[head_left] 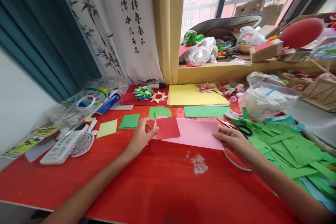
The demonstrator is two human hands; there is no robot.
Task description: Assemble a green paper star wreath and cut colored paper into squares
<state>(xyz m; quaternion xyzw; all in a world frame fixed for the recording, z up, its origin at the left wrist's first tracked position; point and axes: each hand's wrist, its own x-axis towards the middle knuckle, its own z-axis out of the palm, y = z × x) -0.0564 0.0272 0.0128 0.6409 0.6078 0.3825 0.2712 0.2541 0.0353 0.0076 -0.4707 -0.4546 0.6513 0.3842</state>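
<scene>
A long pink paper strip (201,131) is held level above the red table between my two hands. On its left end lies a smaller red paper square (168,128). My left hand (143,133) pinches the left edge, its thumb on top beside the red square. The right end is gripped by my right hand (232,138), thumb over the paper and fingers partly hidden beneath. Just beyond my right hand are scissors (245,130) with black handles. Green paper squares (129,121) and a yellow paper square (106,128) lie left of the strip.
Green paper scraps (286,147) heap up at the right. Yellow sheets (194,95) and a green paper strip (206,111) lie behind. Folded paper stars (143,93) rest on a red folder. A hairbrush (83,143) and a white power strip (64,145) sit at left.
</scene>
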